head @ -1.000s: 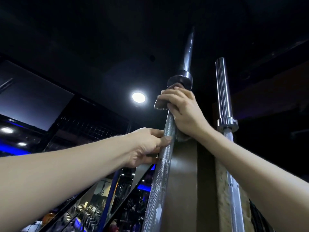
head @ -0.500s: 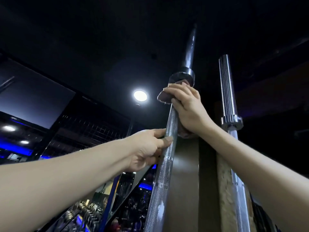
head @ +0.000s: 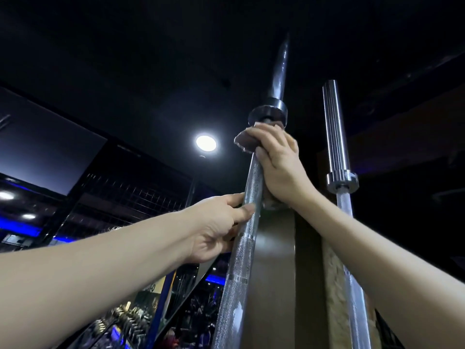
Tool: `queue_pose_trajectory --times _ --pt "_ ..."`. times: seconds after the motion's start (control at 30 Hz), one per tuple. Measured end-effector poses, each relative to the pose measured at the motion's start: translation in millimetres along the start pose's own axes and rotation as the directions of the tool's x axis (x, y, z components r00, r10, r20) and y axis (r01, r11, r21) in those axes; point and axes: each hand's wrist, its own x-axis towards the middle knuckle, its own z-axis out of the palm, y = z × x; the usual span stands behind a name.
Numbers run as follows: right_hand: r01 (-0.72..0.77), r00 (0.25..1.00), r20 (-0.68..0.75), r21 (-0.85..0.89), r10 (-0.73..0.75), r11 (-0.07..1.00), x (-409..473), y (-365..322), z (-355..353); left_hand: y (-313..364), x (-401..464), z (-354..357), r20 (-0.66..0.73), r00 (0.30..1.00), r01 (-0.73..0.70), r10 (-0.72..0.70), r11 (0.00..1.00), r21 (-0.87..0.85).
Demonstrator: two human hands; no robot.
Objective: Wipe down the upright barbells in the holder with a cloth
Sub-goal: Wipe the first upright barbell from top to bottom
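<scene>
Head view, knurled barbell [head: 241, 250] rising through frame centre, right hand [head: 278, 163] curled round its shaft with a brown cloth [head: 244, 142] just under the collar, left hand [head: 219, 230] pinching the shaft lower down, second barbell [head: 338, 157] upright at right, ceiling light [head: 205, 143] at centre.

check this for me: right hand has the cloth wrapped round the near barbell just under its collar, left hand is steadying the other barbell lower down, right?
Not quite. In the head view the left hand holds the same near barbell, lower on its knurled shaft, not the other barbell, which nobody touches. The rest holds: the right hand grips the cloth round that bar just under its collar.
</scene>
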Motion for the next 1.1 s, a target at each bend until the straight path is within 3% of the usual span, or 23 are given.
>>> queue_pose_trajectory --times 0.2,0.33,0.4,0.57,0.67,0.8,0.9,1.1 --pt "0.068 0.997 0.045 -0.058 -0.065 0.996 9 9 -5 1 -3 6 -0.015 1.000 0.026 -0.027 0.998 -0.051" --pt "-0.101 0.994 0.027 -0.012 0.101 0.995 38 18 0 3 -6 7 -0.022 0.999 0.034 -0.036 0.997 -0.071" --pt "-0.116 0.993 0.024 0.003 0.116 0.993 30 10 0 4 -7 6 -0.025 0.999 0.035 -0.037 0.995 -0.091" --pt "0.026 0.999 0.036 0.008 -0.027 1.000 -18 -12 -3 7 -12 6 -0.010 1.000 0.012 -0.014 0.993 -0.117" --pt "0.050 0.997 0.069 -0.050 -0.047 0.997 1 -2 -6 8 -13 7 -0.028 0.999 0.020 -0.022 0.996 -0.089" --pt "-0.053 0.998 0.037 -0.052 0.055 0.997 47 14 0 6 -12 8 -0.060 0.998 0.014 -0.018 0.998 -0.069" --pt "-0.084 0.996 0.002 0.009 0.084 0.996 33 7 2 3 -11 9 -0.063 0.998 0.003 -0.008 0.996 -0.086" --pt "0.101 0.994 0.044 0.029 -0.102 0.995 -28 -15 -3 -2 -6 11 -0.024 1.000 -0.002 -0.002 0.988 -0.157"
